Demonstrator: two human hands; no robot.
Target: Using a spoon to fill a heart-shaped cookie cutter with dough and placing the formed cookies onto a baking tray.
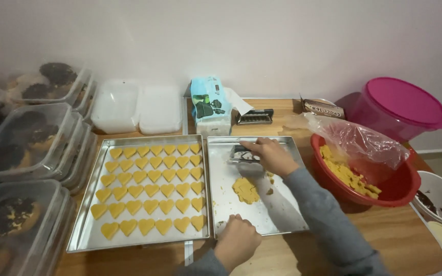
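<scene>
My right hand [272, 155] reaches onto the right metal tray [287, 214] and grips a small metal cutter [241, 155] near the tray's far edge. A flattened piece of yellow dough [245, 189] lies in the middle of that tray with a few crumbs beside it. My left hand [237, 240] rests in a loose fist on the tray's near edge, holding nothing I can see. The left metal tray [87, 225] is filled with rows of yellow heart-shaped cookies [150, 190].
A red bowl [400, 191] with yellow dough pieces and a clear plastic bag stands right of the trays. Behind it is a pink lidded tub [397, 107]. Stacked clear boxes of dark cookies [21, 143] line the left. White boxes [136, 107] and a wipes pack [209, 105] sit at the back.
</scene>
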